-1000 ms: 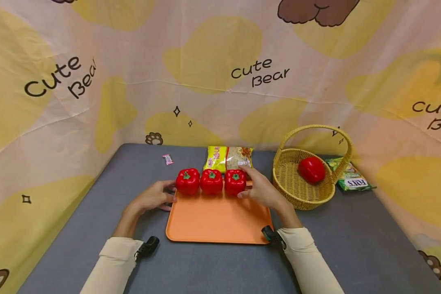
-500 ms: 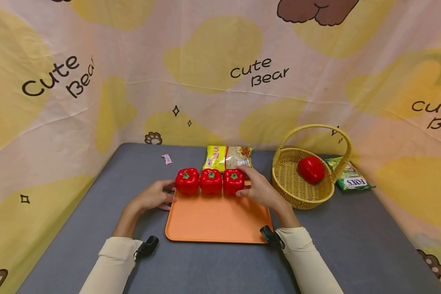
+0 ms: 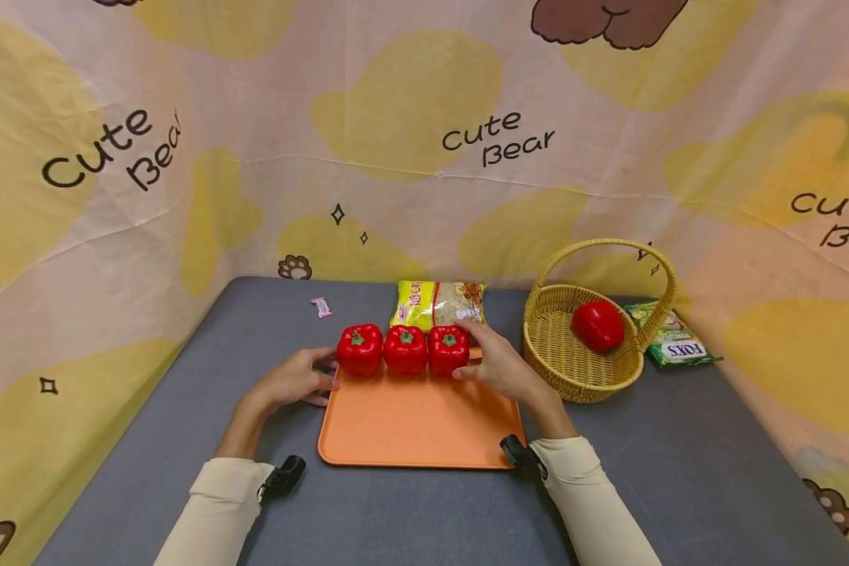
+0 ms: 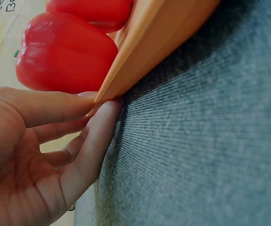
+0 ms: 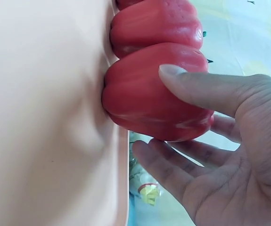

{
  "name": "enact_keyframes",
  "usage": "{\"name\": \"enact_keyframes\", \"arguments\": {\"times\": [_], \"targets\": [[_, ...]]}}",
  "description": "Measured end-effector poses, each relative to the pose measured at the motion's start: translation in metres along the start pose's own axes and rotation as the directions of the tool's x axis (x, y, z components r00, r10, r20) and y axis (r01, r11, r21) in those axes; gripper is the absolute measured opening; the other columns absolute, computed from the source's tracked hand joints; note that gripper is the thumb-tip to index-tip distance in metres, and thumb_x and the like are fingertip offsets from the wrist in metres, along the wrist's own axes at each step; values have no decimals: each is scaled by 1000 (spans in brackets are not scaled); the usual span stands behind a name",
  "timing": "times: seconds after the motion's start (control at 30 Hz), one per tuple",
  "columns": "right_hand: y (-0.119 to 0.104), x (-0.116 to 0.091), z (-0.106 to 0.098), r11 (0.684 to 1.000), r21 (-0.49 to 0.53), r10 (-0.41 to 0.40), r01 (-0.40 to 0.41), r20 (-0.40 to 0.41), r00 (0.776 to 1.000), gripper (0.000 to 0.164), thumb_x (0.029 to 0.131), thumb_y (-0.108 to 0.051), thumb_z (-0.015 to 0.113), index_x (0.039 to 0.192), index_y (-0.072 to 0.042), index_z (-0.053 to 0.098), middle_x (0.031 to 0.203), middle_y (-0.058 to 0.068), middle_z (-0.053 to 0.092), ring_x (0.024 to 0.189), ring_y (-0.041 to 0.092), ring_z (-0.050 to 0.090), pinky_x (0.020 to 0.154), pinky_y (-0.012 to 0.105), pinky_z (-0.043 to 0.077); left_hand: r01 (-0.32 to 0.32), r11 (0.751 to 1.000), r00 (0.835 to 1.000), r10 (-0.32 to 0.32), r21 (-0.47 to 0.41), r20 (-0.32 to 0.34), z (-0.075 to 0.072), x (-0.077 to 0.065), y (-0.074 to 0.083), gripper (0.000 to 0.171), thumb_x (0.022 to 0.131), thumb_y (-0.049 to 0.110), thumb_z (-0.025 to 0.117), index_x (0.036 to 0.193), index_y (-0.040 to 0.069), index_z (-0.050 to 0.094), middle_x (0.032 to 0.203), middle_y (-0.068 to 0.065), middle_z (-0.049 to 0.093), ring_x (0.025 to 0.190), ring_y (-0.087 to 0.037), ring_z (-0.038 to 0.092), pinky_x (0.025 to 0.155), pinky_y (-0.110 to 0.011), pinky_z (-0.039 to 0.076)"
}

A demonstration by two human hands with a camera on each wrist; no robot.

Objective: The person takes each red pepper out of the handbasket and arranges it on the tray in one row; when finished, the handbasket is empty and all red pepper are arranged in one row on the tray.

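Three red bell peppers stand in a row along the far side of an orange tray (image 3: 420,424), green stems up: left pepper (image 3: 359,358), middle pepper (image 3: 406,358), right pepper (image 3: 447,358). My left hand (image 3: 293,379) pinches the tray's left rim beside the left pepper; the left wrist view has the thumb above the edge and a finger (image 4: 97,136) under it. At the other end of the row, my right hand (image 3: 498,362) holds the right pepper. Its thumb (image 5: 187,84) lies on the near face in the right wrist view, the other fingers curving around the side and back.
A wicker basket (image 3: 548,338) with a tall handle stands right of the tray, holding another red pepper (image 3: 598,326). Behind it lies a green FOX'S packet (image 3: 682,350). A yellow food bag (image 3: 417,305) lies behind the peppers, and a small pink candy (image 3: 321,306) at back left.
The right pepper and my right hand shift very slightly left, closer to the middle pepper. The left hand and the tray stay put.
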State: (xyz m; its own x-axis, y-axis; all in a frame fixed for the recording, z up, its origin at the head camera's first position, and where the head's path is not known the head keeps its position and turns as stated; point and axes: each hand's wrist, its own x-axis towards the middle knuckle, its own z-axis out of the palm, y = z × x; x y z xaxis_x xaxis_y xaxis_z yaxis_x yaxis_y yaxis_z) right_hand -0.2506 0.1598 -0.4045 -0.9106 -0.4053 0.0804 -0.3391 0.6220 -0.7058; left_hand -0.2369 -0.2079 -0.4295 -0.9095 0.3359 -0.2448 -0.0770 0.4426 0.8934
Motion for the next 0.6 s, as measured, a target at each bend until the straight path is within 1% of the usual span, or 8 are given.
{"name": "enact_keyframes", "arguments": {"times": [0.1,0.27,0.37,0.43,0.53,0.6], "targets": [[0,0,-1,1000,-18,-3,3,-1,1000,94,84,-10,89,162,-4,38,165,17,42,150,38,43,123,57,38,0,1000,1000,0,-4,-1,0,0,0,72,95,2,67,158,-12,35,142,-31,51,98,-24,69,77,-40,67],[-1,-4,-7,1000,5,10,-10,-1,1000,93,85,-13,89,162,-6,38,157,16,49,140,38,54,115,58,49,-1,1000,1000,1,-11,-2,0,1,-1,71,96,2,67,158,-12,35,141,-31,52,97,-23,68,76,-40,67],[-3,-7,-13,1000,9,0,0,-13,1000,89,87,-12,87,161,-5,40,151,18,53,136,41,58,111,59,51,-5,1000,1000,5,-10,2,1,2,-1,72,96,2,67,158,-12,35,141,-31,52,97,-23,68,76,-40,68],[-5,-9,-18,1000,15,1,0,-25,1000,86,87,-11,87,160,-5,42,149,20,54,137,42,57,111,60,51,-5,1000,1000,5,-11,3,0,1,-1,72,96,2,67,158,-12,34,141,-31,51,97,-23,68,76,-40,68],[-9,-12,-24,1000,25,-17,18,-41,999,80,88,-10,86,158,-3,46,147,24,54,135,46,57,108,63,53,-3,1000,1000,3,-11,3,0,1,-1,72,96,3,67,158,-12,34,141,-30,51,97,-23,67,75,-40,68],[-11,-14,-28,999,38,-21,23,-48,999,76,89,-9,85,156,-3,50,149,24,55,134,47,57,107,63,53,1,1000,1000,-1,-6,0,-1,1,-1,72,96,3,67,158,-11,35,141,-30,52,98,-23,67,76,-39,67]]}}
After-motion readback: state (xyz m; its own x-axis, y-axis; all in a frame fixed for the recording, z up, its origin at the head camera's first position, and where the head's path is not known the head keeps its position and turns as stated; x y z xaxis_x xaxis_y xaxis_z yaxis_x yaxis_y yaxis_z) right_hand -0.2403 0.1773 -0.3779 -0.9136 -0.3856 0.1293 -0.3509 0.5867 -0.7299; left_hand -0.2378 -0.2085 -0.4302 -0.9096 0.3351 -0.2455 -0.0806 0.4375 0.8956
